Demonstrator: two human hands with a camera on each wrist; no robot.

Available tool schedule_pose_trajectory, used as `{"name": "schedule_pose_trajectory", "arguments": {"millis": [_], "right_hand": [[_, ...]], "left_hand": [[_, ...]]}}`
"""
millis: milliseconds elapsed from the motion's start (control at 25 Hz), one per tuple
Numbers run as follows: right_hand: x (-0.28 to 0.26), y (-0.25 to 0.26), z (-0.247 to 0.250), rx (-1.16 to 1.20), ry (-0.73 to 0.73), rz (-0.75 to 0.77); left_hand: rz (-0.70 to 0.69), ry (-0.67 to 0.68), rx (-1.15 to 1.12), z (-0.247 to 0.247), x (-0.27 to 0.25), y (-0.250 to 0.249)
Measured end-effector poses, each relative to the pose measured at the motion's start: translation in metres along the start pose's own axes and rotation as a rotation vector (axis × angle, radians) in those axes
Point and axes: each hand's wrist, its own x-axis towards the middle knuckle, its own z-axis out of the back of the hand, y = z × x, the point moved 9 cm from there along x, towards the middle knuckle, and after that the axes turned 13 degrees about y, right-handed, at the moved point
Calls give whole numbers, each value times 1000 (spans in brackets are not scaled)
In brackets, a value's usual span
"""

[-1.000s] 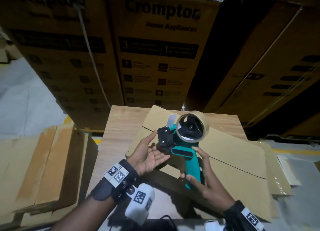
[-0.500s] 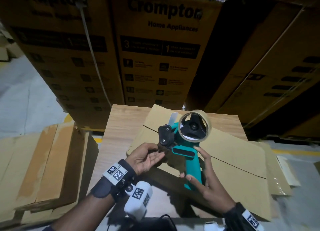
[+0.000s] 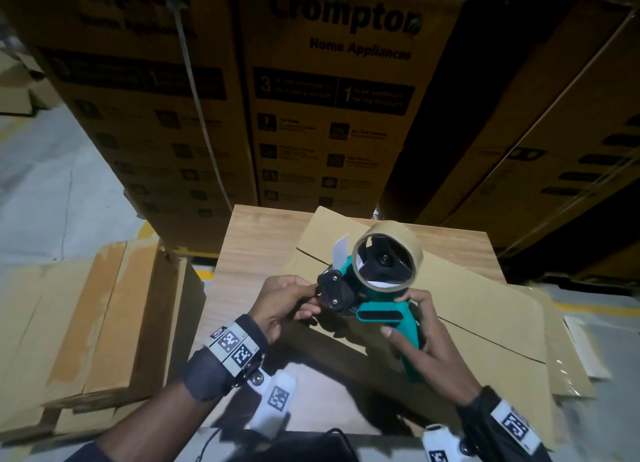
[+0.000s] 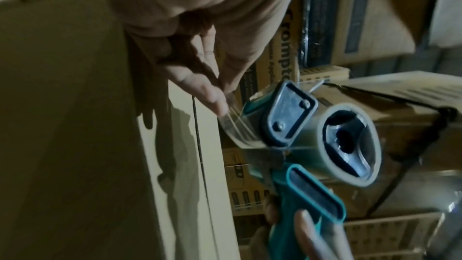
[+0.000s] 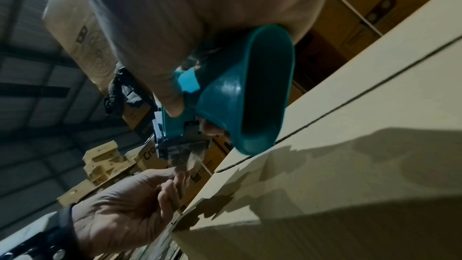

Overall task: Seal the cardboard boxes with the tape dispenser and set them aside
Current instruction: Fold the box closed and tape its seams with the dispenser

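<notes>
A teal tape dispenser (image 3: 377,309) with a roll of clear tape (image 3: 388,262) is held above a closed cardboard box (image 3: 485,309) on the wooden table (image 3: 249,253). My right hand (image 3: 422,333) grips its handle (image 5: 250,90). My left hand (image 3: 287,298) is at the dispenser's black front end, pinching the free end of the tape (image 4: 232,124) between thumb and fingers (image 4: 210,94). In the right wrist view the tape end (image 5: 185,157) runs from the dispenser down to my left hand (image 5: 140,195). The box's flap seam (image 3: 485,340) runs under the dispenser.
Tall stacks of printed cartons (image 3: 329,97) stand right behind the table. Flattened cardboard (image 3: 86,323) lies to the left, beside the table, and more sheets (image 3: 575,357) to the right on the floor. A black cable (image 3: 332,437) lies at the near edge.
My left hand has turned from palm-up and open under the dispenser's front to pinching the tape end. The dispenser has risen and tilted slightly; my right hand keeps its hold.
</notes>
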Motion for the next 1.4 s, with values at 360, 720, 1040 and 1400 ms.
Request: {"name": "schedule_pose_trajectory", "arguments": {"millis": [360, 720, 1040, 1400], "right_hand": [[39, 27, 18, -198, 46, 130], [43, -5, 76, -372, 18, 43], [53, -22, 68, -482, -15, -18], [65, -31, 63, -518, -13, -66]], "left_hand": [[-222, -150, 262, 39, 0, -51], [-297, -195, 344, 98, 21, -97], [-300, -159, 473, 92, 68, -97], [-283, -171, 509, 103, 85, -81]]}}
